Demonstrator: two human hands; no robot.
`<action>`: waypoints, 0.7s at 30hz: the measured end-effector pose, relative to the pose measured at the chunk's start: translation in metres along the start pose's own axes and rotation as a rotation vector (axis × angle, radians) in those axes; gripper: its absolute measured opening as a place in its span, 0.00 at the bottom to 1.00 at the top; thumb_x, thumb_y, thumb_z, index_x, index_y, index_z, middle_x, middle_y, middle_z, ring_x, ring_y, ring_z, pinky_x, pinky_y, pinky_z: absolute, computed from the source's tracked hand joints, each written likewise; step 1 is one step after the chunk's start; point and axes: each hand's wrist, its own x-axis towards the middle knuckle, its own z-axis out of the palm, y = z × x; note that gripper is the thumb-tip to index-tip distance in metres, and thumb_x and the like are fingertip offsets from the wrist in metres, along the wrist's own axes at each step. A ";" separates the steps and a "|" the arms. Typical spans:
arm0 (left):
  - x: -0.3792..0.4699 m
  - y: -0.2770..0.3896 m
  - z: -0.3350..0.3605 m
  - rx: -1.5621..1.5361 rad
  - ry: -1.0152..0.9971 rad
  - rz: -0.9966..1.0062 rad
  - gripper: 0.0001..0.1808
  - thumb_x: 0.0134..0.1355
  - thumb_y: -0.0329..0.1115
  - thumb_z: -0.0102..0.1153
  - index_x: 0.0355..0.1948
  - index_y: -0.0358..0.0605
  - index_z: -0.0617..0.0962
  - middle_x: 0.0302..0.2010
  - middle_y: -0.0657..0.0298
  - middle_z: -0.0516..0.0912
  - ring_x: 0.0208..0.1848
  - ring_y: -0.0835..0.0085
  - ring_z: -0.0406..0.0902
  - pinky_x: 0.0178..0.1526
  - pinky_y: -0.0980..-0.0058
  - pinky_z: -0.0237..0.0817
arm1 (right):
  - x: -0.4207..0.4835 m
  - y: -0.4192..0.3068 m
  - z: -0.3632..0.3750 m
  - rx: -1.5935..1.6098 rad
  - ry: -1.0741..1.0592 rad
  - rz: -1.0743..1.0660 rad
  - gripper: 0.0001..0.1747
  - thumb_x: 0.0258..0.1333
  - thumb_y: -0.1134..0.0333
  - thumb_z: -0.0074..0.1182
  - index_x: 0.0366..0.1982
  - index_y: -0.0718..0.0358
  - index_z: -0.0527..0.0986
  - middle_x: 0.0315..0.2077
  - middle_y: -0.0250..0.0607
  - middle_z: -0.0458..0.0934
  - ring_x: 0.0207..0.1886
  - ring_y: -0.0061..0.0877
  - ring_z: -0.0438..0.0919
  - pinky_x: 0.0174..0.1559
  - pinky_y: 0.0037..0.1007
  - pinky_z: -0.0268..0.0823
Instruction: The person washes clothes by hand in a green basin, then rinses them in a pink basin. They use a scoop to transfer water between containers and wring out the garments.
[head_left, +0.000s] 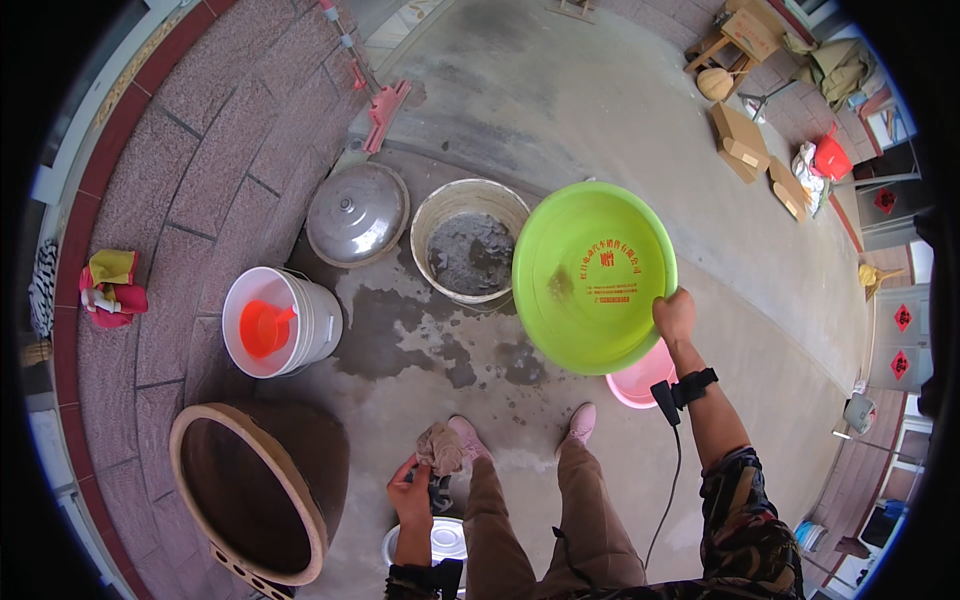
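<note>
My right hand (674, 315) grips the rim of a lime-green plastic basin (555, 322), which is held up and tilted so its inside faces me. Red printing and a dark smudge show on the basin's bottom. Part of a pink basin (636, 384) shows beneath it. In my left hand (411, 491) is a crumpled brownish cloth (441, 450), held low beside my left shoe. Ahead, a whitish bucket (435, 199) holds grey, wet-looking sludge; the green basin hangs just to its right.
A domed metal lid (352, 225) lies by the sludge bucket. A white bucket (322, 322) contains an orange-red scoop (262, 330). Nearer stands a large brown earthenware vat (330, 457), and a white lid (448, 534) sits behind my left hand. A pink mop (386, 116) leans at the wall.
</note>
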 end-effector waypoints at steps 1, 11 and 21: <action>0.000 0.004 -0.007 -0.016 0.002 -0.009 0.15 0.56 0.24 0.60 0.45 0.32 0.79 0.36 0.64 0.81 0.35 0.80 0.76 0.40 0.82 0.67 | 0.001 -0.018 -0.002 -0.031 0.016 -0.036 0.12 0.42 0.71 0.48 0.29 0.70 0.76 0.26 0.59 0.78 0.32 0.50 0.77 0.36 0.44 0.70; 0.017 0.036 -0.057 -0.069 0.044 0.030 0.15 0.56 0.25 0.61 0.45 0.32 0.79 0.35 0.64 0.81 0.34 0.81 0.75 0.40 0.83 0.67 | 0.001 -0.146 0.003 -0.274 0.068 -0.223 0.14 0.46 0.70 0.48 0.38 0.66 0.74 0.28 0.53 0.79 0.33 0.47 0.79 0.35 0.43 0.71; 0.027 0.044 -0.077 -0.185 0.033 0.042 0.14 0.55 0.23 0.60 0.44 0.32 0.79 0.35 0.63 0.81 0.35 0.80 0.76 0.41 0.82 0.67 | -0.036 -0.204 0.041 -0.378 0.165 -0.644 0.32 0.42 0.71 0.54 0.54 0.66 0.66 0.34 0.51 0.79 0.25 0.38 0.78 0.28 0.37 0.71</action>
